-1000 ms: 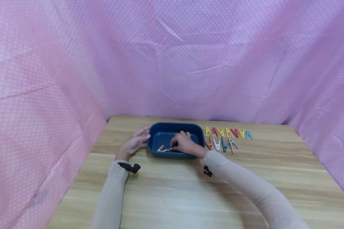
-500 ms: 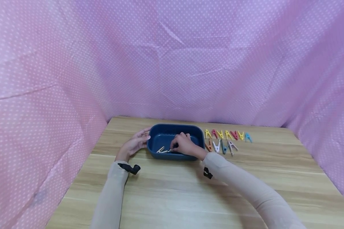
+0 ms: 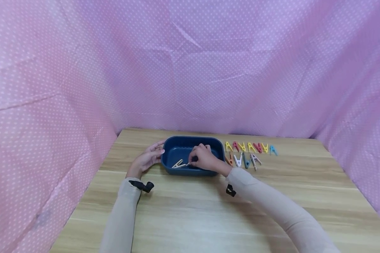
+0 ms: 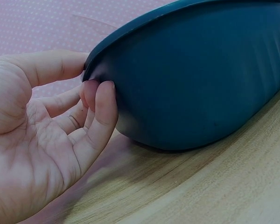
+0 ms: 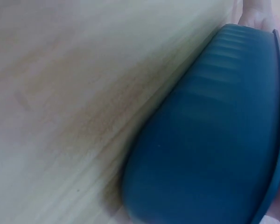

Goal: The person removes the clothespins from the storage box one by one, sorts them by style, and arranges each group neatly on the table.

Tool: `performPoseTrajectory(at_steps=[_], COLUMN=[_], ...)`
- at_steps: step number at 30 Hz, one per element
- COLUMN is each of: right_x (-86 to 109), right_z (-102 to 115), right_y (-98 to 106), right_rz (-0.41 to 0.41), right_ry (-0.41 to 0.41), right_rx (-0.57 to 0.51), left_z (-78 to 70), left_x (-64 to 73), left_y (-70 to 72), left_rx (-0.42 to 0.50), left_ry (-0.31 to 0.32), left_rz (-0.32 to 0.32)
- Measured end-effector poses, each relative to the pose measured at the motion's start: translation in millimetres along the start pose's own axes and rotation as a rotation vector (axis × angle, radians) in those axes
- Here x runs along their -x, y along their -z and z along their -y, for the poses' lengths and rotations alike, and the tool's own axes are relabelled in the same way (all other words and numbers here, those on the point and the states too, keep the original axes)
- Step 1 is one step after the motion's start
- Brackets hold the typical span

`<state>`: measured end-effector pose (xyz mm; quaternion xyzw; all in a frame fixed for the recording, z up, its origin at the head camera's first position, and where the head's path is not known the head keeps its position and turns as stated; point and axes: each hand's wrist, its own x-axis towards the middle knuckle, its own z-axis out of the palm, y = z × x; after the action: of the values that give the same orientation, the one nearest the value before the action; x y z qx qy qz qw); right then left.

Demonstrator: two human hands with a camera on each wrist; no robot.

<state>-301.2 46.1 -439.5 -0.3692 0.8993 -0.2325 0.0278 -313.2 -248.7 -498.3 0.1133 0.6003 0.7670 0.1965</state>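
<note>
A dark blue plastic tub (image 3: 177, 173) stands on the wooden table. My left hand (image 3: 148, 160) holds its left end; in the left wrist view the thumb is at the rim (image 4: 126, 29) and bent fingers (image 4: 106, 100) press the wall below. Inside the tub, my right hand (image 3: 203, 158) has its fingers bent down, pinching the end of a pale clothespin (image 3: 185, 165). A beige, V-shaped clothespin (image 3: 178, 163) lies beside it on the tub floor. The right fingertips are partly hidden, and the right wrist view mostly shows the tub's outer wall (image 5: 200, 140).
Right of the tub, clothespins lie in two rows. The back row has several yellow and red ones (image 3: 257, 147) and a light blue one (image 3: 273, 150). In front are brown (image 3: 230, 160), white (image 3: 238, 161), grey-blue (image 3: 247, 161) and pale pink (image 3: 255, 161) ones. Pink dotted cloth (image 3: 190, 70) hangs behind.
The right hand stays in the tub with its fingers at the same spot, and the pale clothespins shift only slightly. The left hand keeps its place at the tub's end.
</note>
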Motion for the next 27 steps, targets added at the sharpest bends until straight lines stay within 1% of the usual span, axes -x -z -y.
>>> performPoseTrajectory(at_steps=[5, 10, 19, 23, 27], right_x=[7.4, 18.3, 44.1, 55.8, 68.9], right_z=[-3, -5, -17, -26, -38], right_y=[3, 14, 40, 51, 63], right_rz=[-0.017, -0.059, -0.224, -0.282, -0.326], right_ry=[-0.007, -0.009, 0.002, -0.005, -0.019], right_rx=[-0.008, -0.038, -0.029, -0.034, -0.022], left_z=[2.7, 3.0, 1.9, 0.2, -2.0], left_x=[-0.8, -3.0, -4.2, -3.7, -4.5], left_y=[-0.8, -1.7, 1.3, 2.3, 2.9], left_rx=[-0.004, 0.001, -0.009, -0.004, -0.014], left_ry=[0.015, 0.012, 0.025, 0.031, 0.028], left_rz=[0.002, 0.014, 0.002, -0.015, -0.015])
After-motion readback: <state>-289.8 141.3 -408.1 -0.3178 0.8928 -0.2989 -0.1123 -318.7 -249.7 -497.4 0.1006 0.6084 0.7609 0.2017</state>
